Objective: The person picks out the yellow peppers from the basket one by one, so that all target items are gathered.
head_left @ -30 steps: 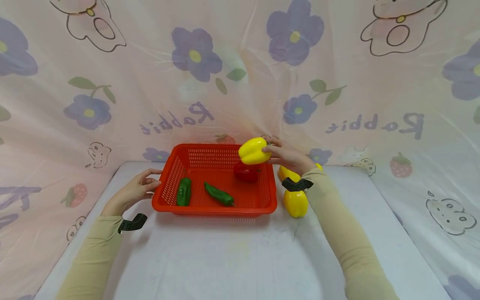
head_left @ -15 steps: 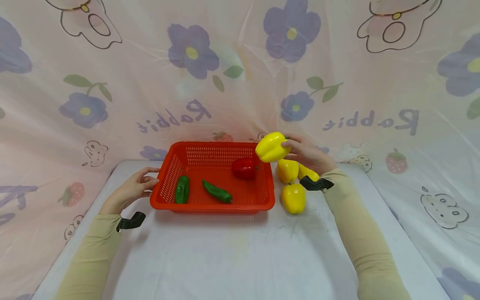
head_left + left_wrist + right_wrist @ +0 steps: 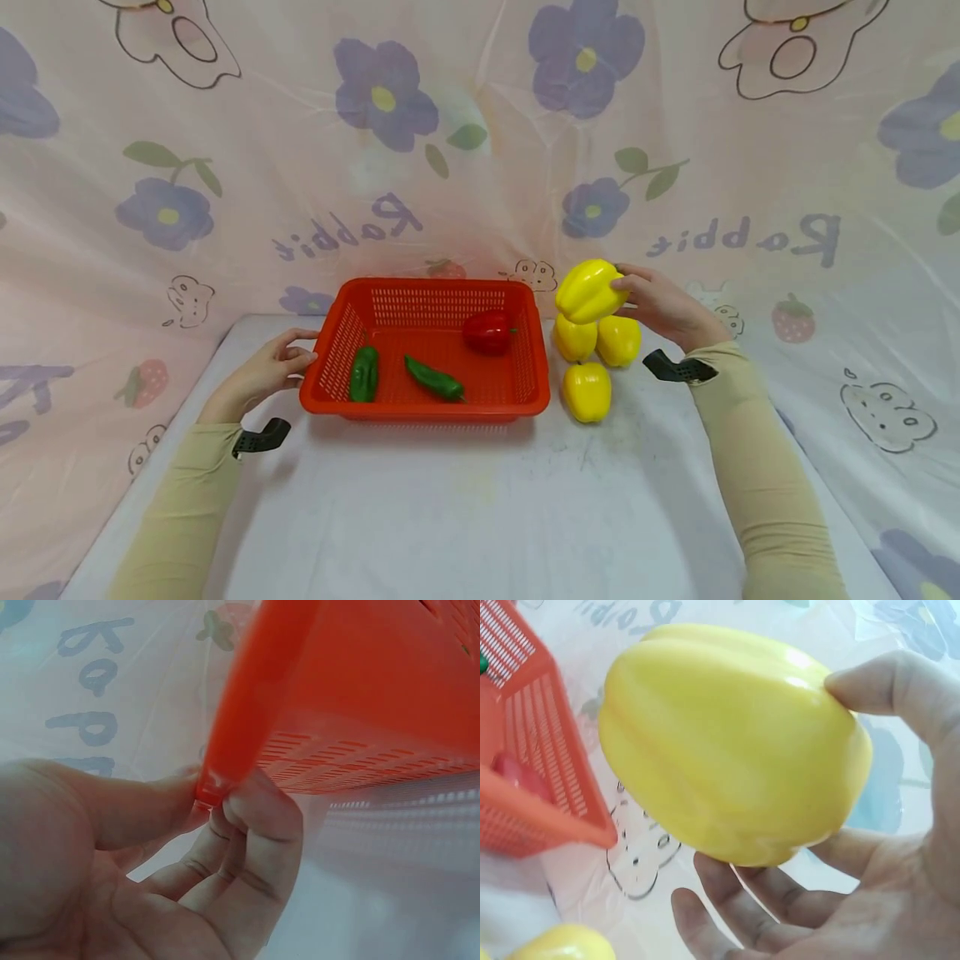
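Observation:
My right hand (image 3: 663, 307) holds a yellow bell pepper (image 3: 589, 292) in the air, above the yellow peppers on the table. In the right wrist view the thumb presses one side of this pepper (image 3: 735, 742) and the fingers support the other. My left hand (image 3: 262, 375) pinches the left rim of a red plastic basket (image 3: 420, 407); the left wrist view shows thumb and curled fingers on that rim (image 3: 244, 712). Inside the basket lie a red bell pepper (image 3: 487, 332) at the right and two green peppers, one upright-looking (image 3: 364, 374) at the left, one slanting (image 3: 433, 379) mid-floor.
Right of the basket, three yellow bell peppers sit on the white table (image 3: 450, 508): a front one (image 3: 587, 392), a back left one (image 3: 575, 340) and a back right one (image 3: 619, 340). A patterned curtain (image 3: 480, 192) hangs behind the table.
My right hand has carried the yellow bell pepper rightward, from over the basket's right end to above the other yellow peppers. The left hand stays on the basket rim.

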Demonstrator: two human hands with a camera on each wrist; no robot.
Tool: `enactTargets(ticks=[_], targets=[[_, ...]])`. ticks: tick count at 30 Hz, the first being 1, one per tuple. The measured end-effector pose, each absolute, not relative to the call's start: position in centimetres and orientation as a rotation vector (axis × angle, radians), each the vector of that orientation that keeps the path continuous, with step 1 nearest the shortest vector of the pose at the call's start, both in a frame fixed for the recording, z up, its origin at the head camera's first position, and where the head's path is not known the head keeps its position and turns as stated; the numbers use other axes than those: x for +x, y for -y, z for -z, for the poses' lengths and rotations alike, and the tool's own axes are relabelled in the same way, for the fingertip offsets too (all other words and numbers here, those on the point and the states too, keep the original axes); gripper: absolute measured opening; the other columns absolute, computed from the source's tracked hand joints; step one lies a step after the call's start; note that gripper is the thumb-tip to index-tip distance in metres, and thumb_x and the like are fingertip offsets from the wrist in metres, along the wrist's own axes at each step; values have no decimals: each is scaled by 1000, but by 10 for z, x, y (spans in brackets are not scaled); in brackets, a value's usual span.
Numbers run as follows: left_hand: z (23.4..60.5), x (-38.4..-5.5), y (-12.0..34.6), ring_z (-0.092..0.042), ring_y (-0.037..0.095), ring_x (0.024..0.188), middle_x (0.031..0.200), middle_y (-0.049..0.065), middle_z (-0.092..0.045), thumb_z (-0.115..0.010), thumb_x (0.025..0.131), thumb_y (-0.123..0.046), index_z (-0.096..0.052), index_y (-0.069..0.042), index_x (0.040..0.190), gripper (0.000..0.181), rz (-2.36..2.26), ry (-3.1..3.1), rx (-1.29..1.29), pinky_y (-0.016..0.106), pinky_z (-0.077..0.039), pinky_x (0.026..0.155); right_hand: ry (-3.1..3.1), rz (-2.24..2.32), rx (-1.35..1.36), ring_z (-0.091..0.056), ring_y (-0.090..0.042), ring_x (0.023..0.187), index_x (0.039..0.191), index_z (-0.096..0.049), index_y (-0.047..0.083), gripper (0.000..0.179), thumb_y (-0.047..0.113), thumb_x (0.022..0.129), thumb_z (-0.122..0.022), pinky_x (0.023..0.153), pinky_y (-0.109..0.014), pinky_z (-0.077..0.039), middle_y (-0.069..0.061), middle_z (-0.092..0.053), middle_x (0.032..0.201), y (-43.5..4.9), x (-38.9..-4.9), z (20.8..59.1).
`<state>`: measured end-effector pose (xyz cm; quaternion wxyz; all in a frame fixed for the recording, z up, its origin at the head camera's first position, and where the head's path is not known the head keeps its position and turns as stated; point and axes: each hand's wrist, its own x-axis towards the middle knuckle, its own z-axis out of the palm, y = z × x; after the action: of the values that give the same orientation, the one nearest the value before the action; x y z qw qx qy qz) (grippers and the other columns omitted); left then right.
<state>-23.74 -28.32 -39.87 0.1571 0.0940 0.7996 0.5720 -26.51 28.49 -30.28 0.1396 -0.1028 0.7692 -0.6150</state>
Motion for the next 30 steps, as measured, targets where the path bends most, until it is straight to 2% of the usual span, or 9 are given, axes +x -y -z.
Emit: enactTargets(ticks=[6, 14, 22, 30], targets=[[397, -238, 282, -63, 15, 90, 112, 23, -56, -49, 101, -12, -26, 4, 143, 51, -1634, -2300, 279, 31, -54, 77, -2256, 1712, -264, -50, -27, 110, 143, -31, 2, 56, 30, 99, -51, 94, -31, -45, -13, -45, 129, -298, -262, 307], [395, -237, 281, -63, 16, 91, 114, 26, -54, -50, 100, -13, -27, 1, 143, 51, -1624, -2310, 250, 31, -54, 78, -2298, 1686, -223, -50, -27, 107, 140, -32, 0, 52, 27, 100, -51, 90, -29, -47, -14, -43, 128, -316, -255, 313], [395, -236, 280, -63, 17, 91, 114, 25, -54, -49, 101, -12, -27, 2, 143, 49, -1607, -2326, 254, 31, -54, 79, -2319, 1626, -216, -48, -24, 108, 146, -20, -4, 61, 28, 101, -47, 88, -24, -47, -18, -36, 134, -334, -245, 319], [396, -235, 281, -63, 15, 89, 111, 24, -56, -49, 101, -11, -26, 3, 143, 50, -1609, -2320, 259, 31, -54, 78, -2299, 1639, -192, -50, -22, 105, 142, -27, -5, 57, 29, 101, -49, 87, -26, -48, -13, -41, 126, -345, -236, 330]])
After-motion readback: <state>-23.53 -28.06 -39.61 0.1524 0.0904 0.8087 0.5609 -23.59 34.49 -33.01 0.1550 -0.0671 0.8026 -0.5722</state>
